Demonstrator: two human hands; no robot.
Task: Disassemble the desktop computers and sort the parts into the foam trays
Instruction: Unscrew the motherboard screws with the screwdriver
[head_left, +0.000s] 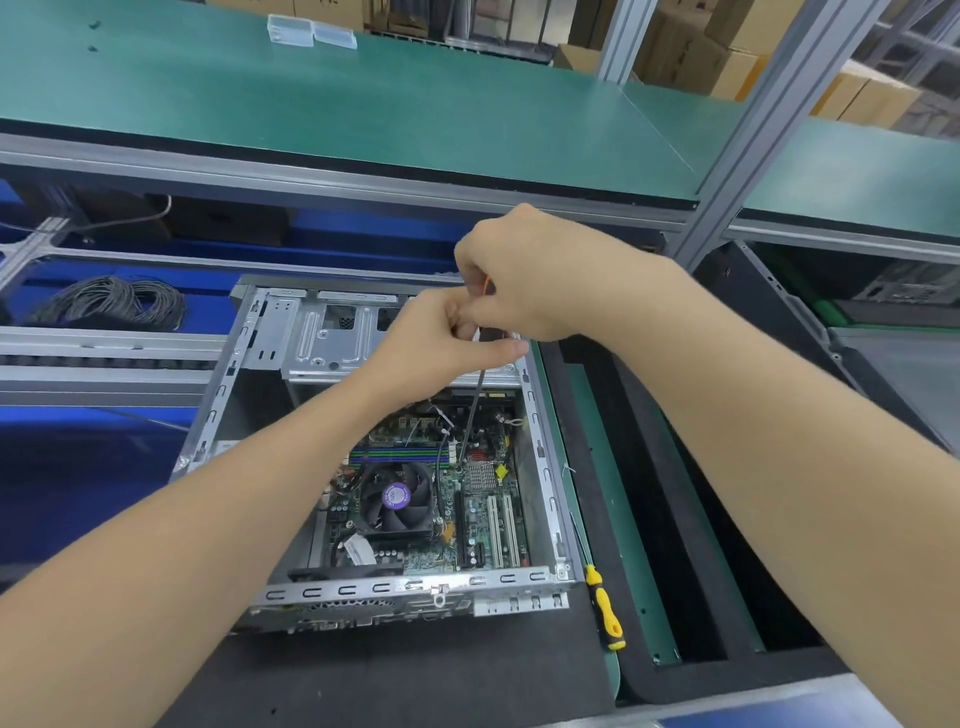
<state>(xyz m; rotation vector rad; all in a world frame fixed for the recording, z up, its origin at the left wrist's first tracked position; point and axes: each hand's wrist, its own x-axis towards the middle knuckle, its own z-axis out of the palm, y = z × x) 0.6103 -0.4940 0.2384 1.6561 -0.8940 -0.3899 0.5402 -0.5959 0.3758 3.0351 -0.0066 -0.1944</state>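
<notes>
Desktop computer chassis (395, 588), side panel off, lies flat on the dark mat of the surface (415, 675) with its open side up. Inside it, toward the near end, sits the motherboard (470, 506) with a black CPU fan (396, 496) bearing a purple label. A bare metal drive cage (332, 338) fills the far end.

Both hands meet above the chassis's far right corner, touching each other. The left hand (431, 338) has its fingers curled and its thumb stretched to the right; its grip is closed on the upper end of a grey cable (471, 415) that runs down to the motherboard. The right hand (524, 280), just beyond it, is also curled, and its grip pinches a thin orange wire (485, 283) that shows at its fingertips. How far the wire runs is hidden by the hands.

Just right of the chassis lies a black foam tray (670, 493) with a green strip along it. A yellow-and-black screwdriver (605, 610) rests at the tray's near left edge, beside the chassis's near right corner.

Beyond the chassis to the left lies a coil of black cable (111, 306). Above and behind the chassis runs a green shelf (363, 114), carrying clear plastic boxes (310, 30) at its far edge.
</notes>
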